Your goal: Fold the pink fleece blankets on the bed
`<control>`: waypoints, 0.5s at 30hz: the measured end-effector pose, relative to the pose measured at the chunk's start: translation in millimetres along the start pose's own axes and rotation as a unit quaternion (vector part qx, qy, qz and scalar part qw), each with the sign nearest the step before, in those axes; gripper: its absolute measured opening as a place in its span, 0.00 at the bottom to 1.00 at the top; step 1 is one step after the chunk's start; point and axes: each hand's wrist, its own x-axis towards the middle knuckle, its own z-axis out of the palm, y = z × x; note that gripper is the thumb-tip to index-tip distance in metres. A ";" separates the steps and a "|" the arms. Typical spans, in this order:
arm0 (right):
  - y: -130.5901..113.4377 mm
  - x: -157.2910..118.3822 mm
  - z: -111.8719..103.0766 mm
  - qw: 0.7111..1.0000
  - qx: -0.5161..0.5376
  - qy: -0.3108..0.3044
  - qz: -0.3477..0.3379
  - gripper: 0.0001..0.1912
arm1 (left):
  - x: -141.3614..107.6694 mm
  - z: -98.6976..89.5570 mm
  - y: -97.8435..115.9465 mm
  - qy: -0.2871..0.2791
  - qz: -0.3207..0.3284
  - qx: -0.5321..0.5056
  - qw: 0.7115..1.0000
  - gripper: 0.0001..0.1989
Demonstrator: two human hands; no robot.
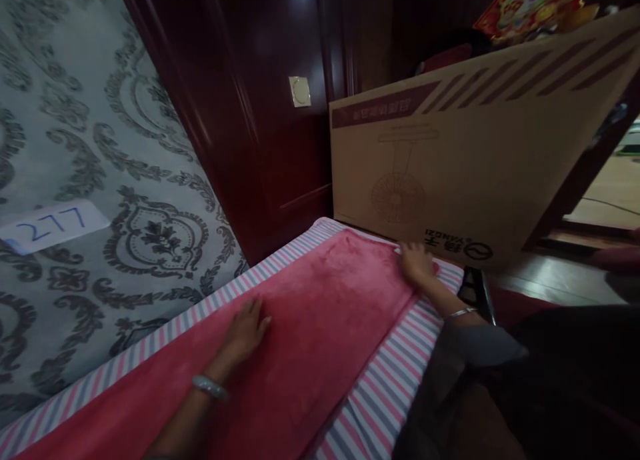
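A long pink-red plush blanket [320, 313], apparently folded, lies over a striped sheet [385, 387] in pink, grey and white. My left hand [246, 330] rests on the blanket near its left long edge, palm down with fingers stretched out. At the far right corner of the blanket is my right hand [417, 263], slightly blurred. Its fingers reach over the corner edge and look extended, with the palm on the cloth. The blanket looks mostly smooth, with faint creases at the far end.
A large cardboard box [470, 153] stands just beyond the far end of the sheet. Patterned wallpaper [160, 237] with a paper label [55, 227] reading 277 runs along the left. Dark red wood panelling [270, 133] rises behind. A dark metal-edged object [475, 290] sits right of the sheet's corner.
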 end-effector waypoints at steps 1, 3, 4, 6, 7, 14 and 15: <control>-20.4 4.3 5.2 0.999 0.005 -0.006 -0.053 0.26 | 6.2 1.3 -3.9 0.001 -0.014 0.010 1.000 0.27; -65.3 13.2 21.6 0.987 0.018 -0.030 -0.157 0.29 | 14.7 5.8 -7.8 0.017 -0.038 0.031 0.999 0.28; -86.8 17.7 31.6 0.978 0.025 -0.042 -0.201 0.29 | 17.3 9.6 -8.7 0.027 -0.045 0.044 0.998 0.28; -120.1 27.4 51.8 0.954 0.040 -0.080 -0.286 0.29 | 19.8 19.7 -10.3 0.042 -0.044 0.072 0.996 0.28; -129.8 33.2 60.5 0.942 0.046 -0.103 -0.317 0.29 | 20.0 25.3 -11.1 0.046 -0.040 0.086 0.994 0.28; -94.6 95.0 76.3 0.969 0.038 -0.124 -0.211 0.28 | 19.2 46.4 -16.5 0.044 -0.041 0.094 0.994 0.29; -87.2 104.5 74.7 0.975 0.038 -0.122 -0.183 0.27 | 19.3 47.0 -16.8 0.049 -0.041 0.082 0.995 0.29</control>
